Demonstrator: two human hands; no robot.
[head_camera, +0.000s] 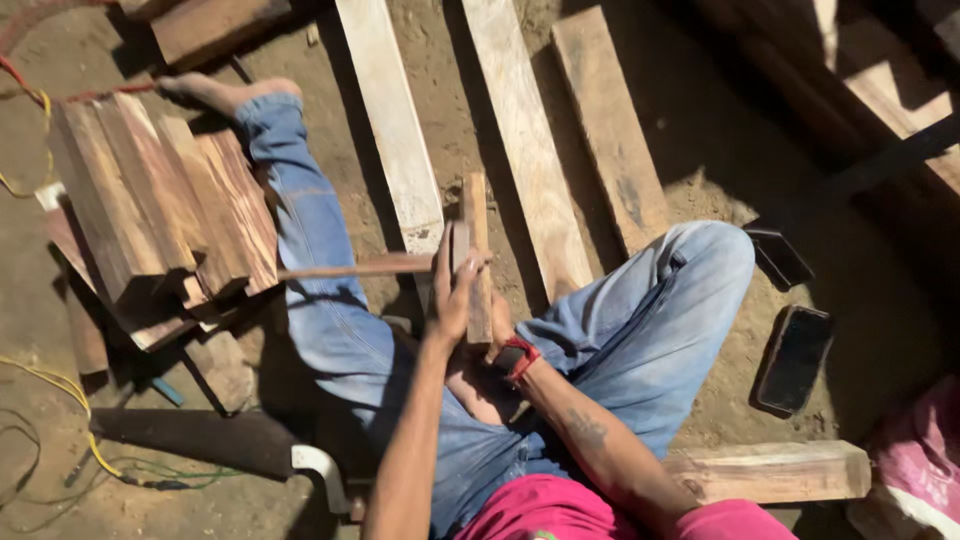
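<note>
I sit on the dirt floor in blue jeans, one leg stretched out and one knee raised. My left hand (455, 290) is wrapped around a short upright wooden block (477, 215), where a thin wooden stick (345, 268) meets it and runs out to the left. My right hand (497, 335), with a red watch on its wrist, grips the lower end of the same block from behind and is mostly hidden by it. The block is held above my lap.
A stack of cut wooden blocks (150, 190) lies left of my outstretched leg. Long planks (525, 130) lie ahead. A handsaw (200, 440) and yellow wires (60, 395) are at lower left. A dark phone (793, 358) and a short beam (770, 470) are on the right.
</note>
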